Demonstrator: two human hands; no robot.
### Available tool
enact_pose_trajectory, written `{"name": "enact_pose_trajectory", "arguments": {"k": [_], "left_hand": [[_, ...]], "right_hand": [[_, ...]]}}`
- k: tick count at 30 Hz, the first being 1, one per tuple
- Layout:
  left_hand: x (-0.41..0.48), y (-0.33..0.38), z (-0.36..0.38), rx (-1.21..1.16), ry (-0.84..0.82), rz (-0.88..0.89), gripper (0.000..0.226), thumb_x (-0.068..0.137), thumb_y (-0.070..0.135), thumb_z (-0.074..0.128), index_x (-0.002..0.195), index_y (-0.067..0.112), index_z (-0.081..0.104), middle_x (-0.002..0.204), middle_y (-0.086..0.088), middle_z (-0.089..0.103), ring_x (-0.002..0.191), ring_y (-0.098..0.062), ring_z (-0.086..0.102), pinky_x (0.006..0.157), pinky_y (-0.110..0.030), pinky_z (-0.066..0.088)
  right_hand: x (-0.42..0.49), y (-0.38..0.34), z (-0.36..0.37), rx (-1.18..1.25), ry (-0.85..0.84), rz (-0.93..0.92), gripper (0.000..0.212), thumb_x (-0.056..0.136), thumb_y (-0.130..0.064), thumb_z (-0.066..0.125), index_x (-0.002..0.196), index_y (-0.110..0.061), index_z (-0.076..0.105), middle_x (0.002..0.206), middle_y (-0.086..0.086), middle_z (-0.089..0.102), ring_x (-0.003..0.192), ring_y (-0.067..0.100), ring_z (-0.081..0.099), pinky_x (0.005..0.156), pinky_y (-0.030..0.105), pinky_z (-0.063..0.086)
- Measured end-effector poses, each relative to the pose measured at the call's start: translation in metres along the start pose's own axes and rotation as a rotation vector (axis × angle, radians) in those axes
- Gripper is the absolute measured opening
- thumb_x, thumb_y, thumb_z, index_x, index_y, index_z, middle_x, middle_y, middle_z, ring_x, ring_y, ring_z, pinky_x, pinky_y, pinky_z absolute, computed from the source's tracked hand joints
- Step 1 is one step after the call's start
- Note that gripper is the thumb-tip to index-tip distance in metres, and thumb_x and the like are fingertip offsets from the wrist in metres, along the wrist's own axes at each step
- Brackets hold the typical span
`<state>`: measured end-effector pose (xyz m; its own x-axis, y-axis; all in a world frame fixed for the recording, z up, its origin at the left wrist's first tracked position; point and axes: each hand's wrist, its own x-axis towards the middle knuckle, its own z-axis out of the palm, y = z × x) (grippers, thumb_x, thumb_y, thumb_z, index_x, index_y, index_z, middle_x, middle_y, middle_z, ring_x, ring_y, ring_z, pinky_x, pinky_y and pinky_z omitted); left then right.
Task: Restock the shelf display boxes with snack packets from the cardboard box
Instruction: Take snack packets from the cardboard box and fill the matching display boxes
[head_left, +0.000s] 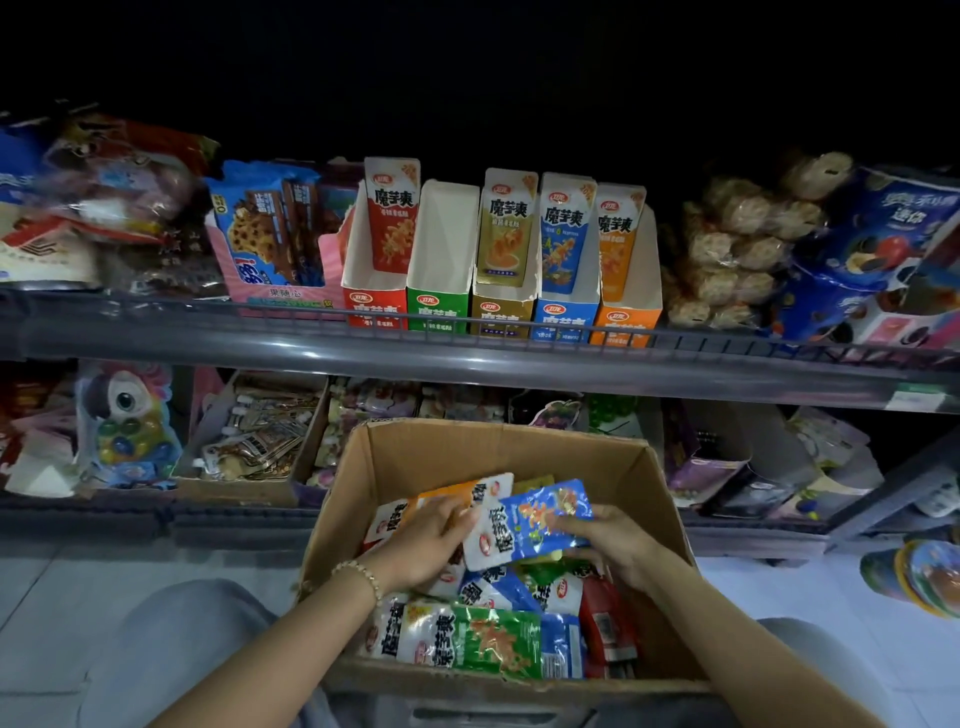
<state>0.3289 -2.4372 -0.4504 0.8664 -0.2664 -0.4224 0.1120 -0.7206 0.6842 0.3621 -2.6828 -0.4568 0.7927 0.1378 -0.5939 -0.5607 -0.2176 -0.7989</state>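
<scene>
Right hand (618, 545) grips a blue snack packet (540, 519) by its blue end. The packet sticks out left of the grip, over the loose packets in the cardboard box (493, 452). Left hand (421, 545) is just beside the packet's white end, fingers bent over an orange packet (449, 496); can't tell if it's actually gripped.

魔芋爽 reads on the four upright packets (392, 218) in the far display boxes (439, 306), plus the blue packet (540, 519) and green packet (488, 639) in the near cardboard box (519, 447); 卫龙 logo on the display box fronts; 果随心 on the pink box (270, 296) far left; 迷你 on the blue bag (893, 218) far right.
</scene>
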Motion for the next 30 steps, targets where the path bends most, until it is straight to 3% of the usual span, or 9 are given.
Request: {"name": "enact_pose_trajectory", "arguments": {"k": [3, 5, 8, 14, 17, 22, 25, 27, 30], "left_hand": [[-0.012, 0.02, -0.017, -0.14, 0.088, -0.005, 0.079, 0.088, 0.067, 0.023, 0.152, 0.023, 0.006, 0.159, 0.004, 0.006, 0.146, -0.016, 0.008, 0.116, -0.041, 0.014], [-0.021, 0.039, -0.027, -0.267, 0.092, -0.004, 0.081, 0.088, 0.064, 0.028, 0.151, 0.022, 0.002, 0.156, 0.002, 0.018, 0.141, -0.016, 0.024, 0.112, -0.036, 0.026], [-0.028, 0.061, -0.034, -0.493, 0.104, 0.04, 0.069, 0.083, 0.062, 0.043, 0.139, 0.029, 0.022, 0.123, 0.014, 0.052, 0.098, 0.004, 0.052, 0.081, -0.013, 0.042], [-0.028, 0.072, -0.047, -0.807, 0.431, 0.098, 0.046, 0.073, 0.04, 0.074, 0.114, 0.025, 0.059, 0.094, 0.009, 0.072, 0.08, -0.01, 0.069, 0.068, -0.025, 0.057], [-0.032, 0.074, -0.054, -0.782, 0.446, 0.147, 0.038, 0.075, 0.026, 0.077, 0.109, 0.025, 0.06, 0.094, 0.004, 0.073, 0.069, -0.004, 0.068, 0.055, -0.022, 0.053], [-0.038, 0.076, -0.076, -0.631, 0.386, 0.189, 0.029, 0.077, 0.018, 0.075, 0.098, 0.028, 0.058, 0.095, 0.004, 0.072, 0.075, -0.006, 0.071, 0.056, -0.024, 0.056], [-0.042, 0.085, -0.093, -0.41, 0.296, 0.25, 0.031, 0.074, 0.02, 0.079, 0.099, 0.022, 0.06, 0.092, -0.001, 0.073, 0.076, -0.012, 0.072, 0.063, -0.035, 0.06], [-0.046, 0.097, -0.099, -0.299, 0.284, 0.304, 0.033, 0.073, 0.021, 0.081, 0.098, 0.017, 0.06, 0.088, -0.002, 0.073, 0.073, -0.014, 0.072, 0.061, -0.034, 0.059], [-0.046, 0.115, -0.108, -0.259, 0.36, 0.385, 0.031, 0.074, 0.024, 0.08, 0.095, 0.023, 0.057, 0.089, 0.002, 0.071, 0.072, -0.012, 0.071, 0.057, -0.029, 0.057]], "right_hand": [[-0.02, -0.025, -0.012, 0.028, 0.022, -0.176, 0.016, 0.085, -0.02, 0.067, 0.098, -0.011, 0.068, 0.102, 0.01, 0.073, 0.089, 0.016, 0.068, 0.078, 0.026, 0.055], [-0.029, -0.039, -0.015, 0.112, 0.022, -0.274, 0.009, 0.087, -0.012, 0.063, 0.094, -0.01, 0.068, 0.095, 0.011, 0.073, 0.082, 0.016, 0.07, 0.074, 0.026, 0.058], [-0.037, -0.057, -0.012, 0.251, 0.01, -0.324, 0.019, 0.086, -0.014, 0.063, 0.103, -0.004, 0.066, 0.099, 0.013, 0.073, 0.088, 0.022, 0.071, 0.075, 0.028, 0.058], [-0.047, -0.076, 0.005, 0.461, -0.026, -0.377, 0.014, 0.089, -0.009, 0.059, 0.103, -0.008, 0.063, 0.098, 0.011, 0.073, 0.085, 0.017, 0.071, 0.07, 0.025, 0.058], [-0.052, -0.076, 0.014, 0.354, -0.061, -0.402, 0.031, 0.08, -0.017, 0.067, 0.109, -0.008, 0.062, 0.102, 0.012, 0.073, 0.092, 0.022, 0.07, 0.076, 0.029, 0.058], [-0.053, -0.078, 0.013, -0.023, 0.029, -0.485, 0.055, 0.073, -0.02, 0.078, 0.118, -0.01, 0.049, 0.115, 0.01, 0.066, 0.095, 0.015, 0.069, 0.076, 0.023, 0.056], [-0.061, -0.095, 0.009, -0.423, 0.093, -0.693, 0.082, 0.065, -0.039, 0.083, 0.133, -0.027, 0.039, 0.13, -0.014, 0.048, 0.115, 0.002, 0.052, 0.092, 0.02, 0.047], [-0.068, -0.109, 0.015, -0.535, 0.033, -0.743, 0.076, 0.066, -0.04, 0.083, 0.13, -0.027, 0.045, 0.126, -0.016, 0.055, 0.112, 0.001, 0.056, 0.093, 0.027, 0.05], [-0.081, -0.124, 0.03, -0.4, -0.151, -0.684, 0.049, 0.072, -0.026, 0.082, 0.112, -0.016, 0.056, 0.104, 0.0, 0.072, 0.092, 0.014, 0.07, 0.081, 0.035, 0.057]]}}
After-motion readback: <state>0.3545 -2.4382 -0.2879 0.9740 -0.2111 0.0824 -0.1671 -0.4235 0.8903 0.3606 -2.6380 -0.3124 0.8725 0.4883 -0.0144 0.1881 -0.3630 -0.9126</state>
